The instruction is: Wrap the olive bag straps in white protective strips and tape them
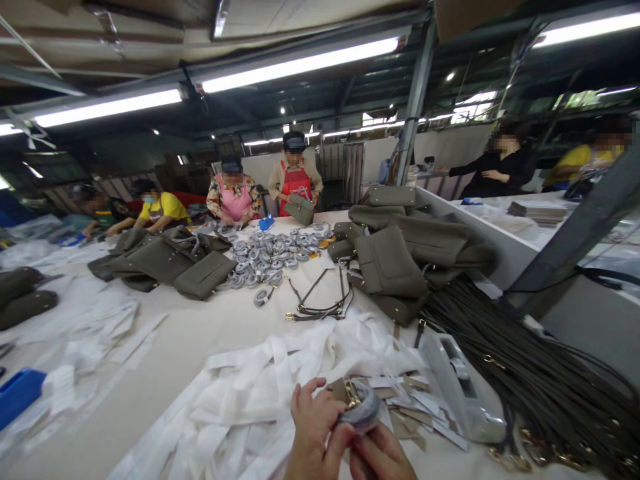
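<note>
Coiled strap [369, 413], one, in grey wrapping with gold-coloured hardware [352, 393]: lower centre of the frame, held between your two hands above the table [175, 340].

Your left hand [317, 420]: closed on the coil's left side, thumb below, fingers curled near the hardware. Your right hand [383, 455]: closed on the coil's lower edge, its fingers partly hidden.

White strips [250, 383], loose heap: lower centre, beside your left hand.

Cards [433, 419], tan and white, scattered: just right of the coil.

Clear plastic bin [485, 413]: lower right, beside the cards.

Dark straps [530, 360], long bundle with metal clips: right edge, running downward.

Thin buckled straps [317, 311], several: centre of the frame.

Wrapped coils [275, 253], grey, large pile: above the buckled straps, a single coil [262, 297] apart at its lower edge.

Olive bags, two stacks: left of centre [160, 260] and right of centre [390, 263].

Co-worker in a red apron [299, 185], holding an olive bag: upper centre.
</note>
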The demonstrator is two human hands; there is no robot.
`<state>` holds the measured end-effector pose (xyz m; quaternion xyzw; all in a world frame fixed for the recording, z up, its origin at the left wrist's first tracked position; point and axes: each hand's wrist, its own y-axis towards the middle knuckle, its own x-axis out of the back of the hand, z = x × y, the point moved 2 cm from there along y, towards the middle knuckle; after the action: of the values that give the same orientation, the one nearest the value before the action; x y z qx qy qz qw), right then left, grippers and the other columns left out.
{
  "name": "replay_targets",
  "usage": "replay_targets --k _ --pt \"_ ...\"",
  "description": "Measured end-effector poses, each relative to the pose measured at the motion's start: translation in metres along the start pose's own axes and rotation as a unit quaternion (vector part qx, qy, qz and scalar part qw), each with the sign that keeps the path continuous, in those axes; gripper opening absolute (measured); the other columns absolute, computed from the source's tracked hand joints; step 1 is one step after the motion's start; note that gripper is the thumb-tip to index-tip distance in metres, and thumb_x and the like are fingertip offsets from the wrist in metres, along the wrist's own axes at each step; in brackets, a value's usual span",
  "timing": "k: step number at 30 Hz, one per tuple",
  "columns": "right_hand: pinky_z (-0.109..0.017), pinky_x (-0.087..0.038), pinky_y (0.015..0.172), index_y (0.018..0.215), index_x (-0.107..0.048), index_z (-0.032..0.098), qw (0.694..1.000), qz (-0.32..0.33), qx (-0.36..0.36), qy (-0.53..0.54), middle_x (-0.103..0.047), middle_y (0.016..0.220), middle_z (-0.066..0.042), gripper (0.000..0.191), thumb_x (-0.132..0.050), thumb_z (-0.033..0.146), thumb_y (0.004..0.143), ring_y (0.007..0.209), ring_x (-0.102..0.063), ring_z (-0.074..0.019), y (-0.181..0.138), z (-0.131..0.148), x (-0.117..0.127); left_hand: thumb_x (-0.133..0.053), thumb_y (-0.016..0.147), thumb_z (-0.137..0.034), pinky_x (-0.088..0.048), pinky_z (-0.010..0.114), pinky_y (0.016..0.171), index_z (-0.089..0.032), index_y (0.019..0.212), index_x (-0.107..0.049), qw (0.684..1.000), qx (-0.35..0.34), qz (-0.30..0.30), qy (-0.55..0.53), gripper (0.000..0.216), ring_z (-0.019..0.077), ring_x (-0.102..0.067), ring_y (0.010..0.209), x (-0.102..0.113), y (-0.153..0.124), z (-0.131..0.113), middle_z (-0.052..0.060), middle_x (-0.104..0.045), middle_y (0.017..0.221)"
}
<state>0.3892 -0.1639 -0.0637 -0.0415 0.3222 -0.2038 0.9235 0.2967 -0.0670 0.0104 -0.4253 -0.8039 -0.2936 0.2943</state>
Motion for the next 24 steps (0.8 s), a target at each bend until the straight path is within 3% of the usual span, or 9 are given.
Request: replay_targets --k 3,8,13,16,19,21,24 --pt "-0.017 -0.022 0.039 0.103 -0.064 0.014 1.0 -0.007 0.006 0.028 -0.053 0.043 0.005 0.059 -0.079 0.06 0.07 0.036 -0.038 -0.0062 0.001 0.0 -0.001 -0.05 0.094 -0.035 -0.015 0.074 0.108 -0.031 0.106 -0.065 0.999 -0.023 -0.013 0.024 0.02 0.0345 -0.043 0.132 -0.001 0.0 -0.004 0.005 -0.07 0.109" --pt "-0.017 -0.028 0.043 0.098 -0.067 0.014 0.995 0.038 0.011 0.087 -0.06 0.053 0.002 0.045 -0.084 0.045 0.07 0.042 -0.048 -0.0073 -0.005 0.012 -0.009 -0.05 0.095 -0.037 -0.011 0.068 0.111 -0.033 0.112 -0.062 0.997 -0.02 -0.078 0.006 0.021 0.0316 -0.043 0.13 -0.007 -0.003 -0.006 0.003 -0.07 0.114" --pt "-0.014 -0.025 0.037 0.113 -0.06 0.017 0.99 0.098 0.028 0.101 -0.057 0.054 0.005 0.046 -0.074 0.046 0.081 0.035 -0.041 -0.0044 -0.003 0.018 -0.017 -0.05 0.093 -0.029 -0.008 0.067 0.113 -0.03 0.115 -0.059 0.998 -0.022 -0.056 -0.023 0.024 0.0297 -0.044 0.13 0.0 -0.002 -0.01 0.005 -0.068 0.117" --pt "-0.014 -0.025 0.035 0.118 -0.056 0.016 0.987 0.136 0.028 0.079 -0.056 0.051 0.005 0.049 -0.066 0.051 0.086 0.034 -0.042 -0.0063 0.002 0.018 -0.021 -0.051 0.091 -0.026 -0.023 0.062 0.112 -0.027 0.114 -0.061 0.996 0.014 -0.033 -0.083 0.026 0.0303 -0.047 0.126 0.009 0.002 -0.014 0.009 -0.064 0.12" --pt "-0.014 -0.027 0.037 0.118 -0.055 0.013 0.988 0.132 0.031 0.068 -0.058 0.053 0.004 0.043 -0.061 0.047 0.091 0.035 -0.041 -0.0054 0.002 0.024 -0.024 -0.052 0.088 -0.025 -0.04 0.053 0.104 -0.024 0.105 -0.065 0.986 0.064 -0.049 -0.147 0.022 0.0293 -0.052 0.117 0.013 0.005 -0.018 0.01 -0.063 0.117" --pt "-0.015 -0.029 0.038 0.116 -0.055 0.013 0.987 0.133 0.032 0.084 -0.054 0.048 0.005 0.041 -0.061 0.046 0.092 0.034 -0.038 -0.0057 0.001 0.027 -0.026 -0.052 0.087 -0.023 -0.033 0.056 0.109 -0.024 0.101 -0.065 0.989 0.056 -0.054 -0.127 0.019 0.028 -0.055 0.113 0.013 0.006 -0.02 0.008 -0.066 0.113" --pt "-0.017 -0.03 0.036 0.102 -0.061 0.012 0.979 0.148 0.029 0.14 -0.046 0.04 0.008 0.043 -0.065 0.053 0.088 0.03 -0.031 -0.0053 0.002 0.026 -0.027 -0.052 0.091 -0.023 -0.01 0.062 0.115 -0.028 0.105 -0.065 0.997 0.002 -0.076 -0.034 0.019 0.0257 -0.055 0.11 0.01 0.005 -0.021 0.003 -0.07 0.101"
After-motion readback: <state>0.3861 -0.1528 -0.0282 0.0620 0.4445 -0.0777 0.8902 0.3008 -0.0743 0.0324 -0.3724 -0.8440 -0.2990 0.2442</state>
